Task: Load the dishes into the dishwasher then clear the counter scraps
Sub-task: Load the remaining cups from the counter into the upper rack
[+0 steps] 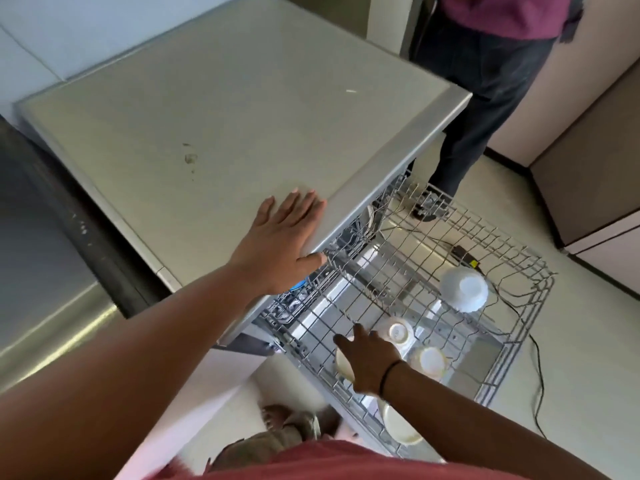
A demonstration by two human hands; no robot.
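Observation:
The dishwasher's wire rack [512,271] is pulled out over the floor. My left hand [280,237] lies flat and open on the dishwasher's grey top [207,116], thumb hooked over the front edge. My right hand [369,362] reaches down into the rack's near left part, fingers curled over a cream bowl [343,367] that it mostly hides. Two small cream bowls [397,333] [432,360] sit upside down just right of that hand. A white bowl [464,289] lies upturned farther out. Another cream dish [398,424] stands at the rack's near edge.
A small white scrap [351,91] and a dried stain [190,158] mark the top. Another person [485,98] stands beyond the dishwasher's far corner. A black cable [538,379] runs over the floor under the rack. Cabinets [588,174] line the right; a steel appliance [52,271] is left.

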